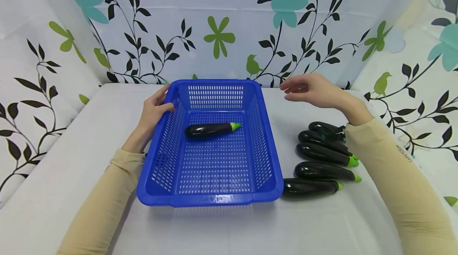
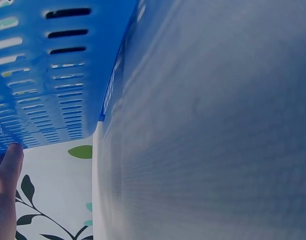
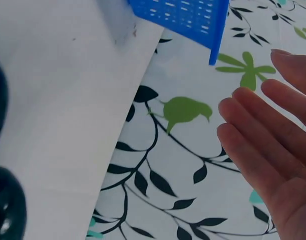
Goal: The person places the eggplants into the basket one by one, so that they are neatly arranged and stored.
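My left hand grips the left rim of a blue plastic basket, thumb over the edge. One dark glossy eggplant with a green stem end lies crosswise inside, toward the far half. To the right of the basket's far corner, my right hand is raised in the air, holding nothing. The right wrist view shows its fingers relaxed and slightly bent, apart from the basket. Several more eggplants lie in a column on the table, between the basket and my right forearm.
The table wears a white cover. Behind it and at both sides hangs white cloth printed with leaves, flowers and birds. The nearest eggplant lies close against the basket's front right corner. A black tag or wrap sits near the farthest eggplant.
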Available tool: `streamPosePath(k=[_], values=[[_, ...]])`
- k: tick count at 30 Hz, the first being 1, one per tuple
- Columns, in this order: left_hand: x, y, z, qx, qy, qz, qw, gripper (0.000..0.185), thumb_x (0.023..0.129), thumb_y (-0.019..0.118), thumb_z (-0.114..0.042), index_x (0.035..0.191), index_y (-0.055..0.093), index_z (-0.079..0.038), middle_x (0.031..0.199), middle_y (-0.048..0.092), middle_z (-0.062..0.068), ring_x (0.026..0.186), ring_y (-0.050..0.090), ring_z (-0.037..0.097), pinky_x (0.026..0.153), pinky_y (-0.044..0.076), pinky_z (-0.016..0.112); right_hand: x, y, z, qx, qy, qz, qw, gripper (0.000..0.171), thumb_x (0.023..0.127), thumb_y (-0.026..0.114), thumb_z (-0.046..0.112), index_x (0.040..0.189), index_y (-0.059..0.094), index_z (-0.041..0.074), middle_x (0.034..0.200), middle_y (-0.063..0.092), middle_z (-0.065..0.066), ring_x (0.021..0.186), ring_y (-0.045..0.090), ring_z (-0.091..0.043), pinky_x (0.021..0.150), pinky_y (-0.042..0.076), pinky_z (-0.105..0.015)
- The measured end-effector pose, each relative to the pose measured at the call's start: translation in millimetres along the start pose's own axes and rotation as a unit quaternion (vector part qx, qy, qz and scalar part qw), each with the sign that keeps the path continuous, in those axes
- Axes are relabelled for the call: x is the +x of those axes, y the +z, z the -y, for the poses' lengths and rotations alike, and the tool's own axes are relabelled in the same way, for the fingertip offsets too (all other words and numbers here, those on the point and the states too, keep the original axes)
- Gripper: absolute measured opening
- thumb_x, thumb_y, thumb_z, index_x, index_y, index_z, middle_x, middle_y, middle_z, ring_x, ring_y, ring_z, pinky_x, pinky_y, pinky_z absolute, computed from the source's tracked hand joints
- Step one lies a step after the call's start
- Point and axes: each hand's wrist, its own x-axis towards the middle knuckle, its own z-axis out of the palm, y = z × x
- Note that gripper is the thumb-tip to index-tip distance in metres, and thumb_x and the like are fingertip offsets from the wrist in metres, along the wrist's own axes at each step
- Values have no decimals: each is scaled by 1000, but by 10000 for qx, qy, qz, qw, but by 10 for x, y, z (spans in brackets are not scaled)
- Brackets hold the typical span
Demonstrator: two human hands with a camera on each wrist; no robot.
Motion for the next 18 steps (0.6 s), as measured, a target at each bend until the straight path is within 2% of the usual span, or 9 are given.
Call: streamPosePath(k=[2,5,13,18], values=[[-5,-4,0,-33,-19,-18,10000,78,88,56,-1,159,29,-20,153,45,18,132,49,27,85,48,11,-57,-8,-48,16,65,35,10000,32,96,66,18,127,67,10,119,71,-7,107,68,-22,86,53,-18],[-11,-8,-1,-68,-34,-15,10000,78,88,55,0,159,29,-19,154,44,18,134,48,29,85,48,11,-148,-15,-114,78,240,84,9996,33,96,66,18,128,67,9,120,70,-8,108,68,-22,82,50,-13],[-7,-7,-10,-52,-25,-9,10000,77,88,55,-1,159,29,-19,154,44,18,133,48,28,85,48,11,-430,-14,-300,77,515,43,9986,36,96,67,22,129,66,10,124,69,-10,112,67,-25,84,46,-9],[-5,-8,-9,-54,-31,7,10000,78,88,55,-1,159,29,-19,154,44,18,133,48,29,85,48,11,-561,8,-440,-46,640,-45,9979,38,94,68,26,129,66,12,122,70,-9,108,68,-22,82,46,-9]])
